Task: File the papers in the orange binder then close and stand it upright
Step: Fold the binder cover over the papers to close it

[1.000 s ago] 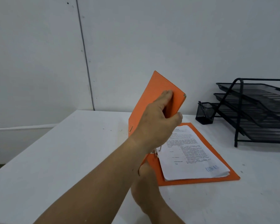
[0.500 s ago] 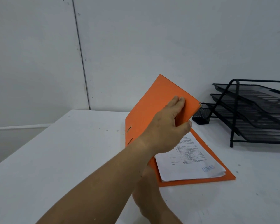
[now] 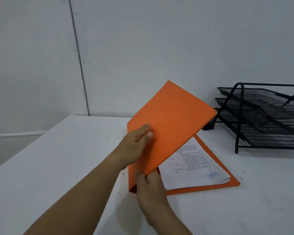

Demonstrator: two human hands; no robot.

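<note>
On the white table [image 3: 58, 167], the orange binder [image 3: 170, 126] cover was held half-raised over the papers [image 3: 193, 167]: left hand [image 3: 134, 148] flat against it, fingers together; right hand [image 3: 151, 185] pinching its near edge.

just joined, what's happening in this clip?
A person is closing an orange binder on a white table. The left hand rests flat on the outside of the front cover, which is tilted partway down over the papers lying inside. The right hand pinches the cover's near edge by the spine. The binder is not yet shut or stood upright. A black tiered tray rack stands to the right.
</note>
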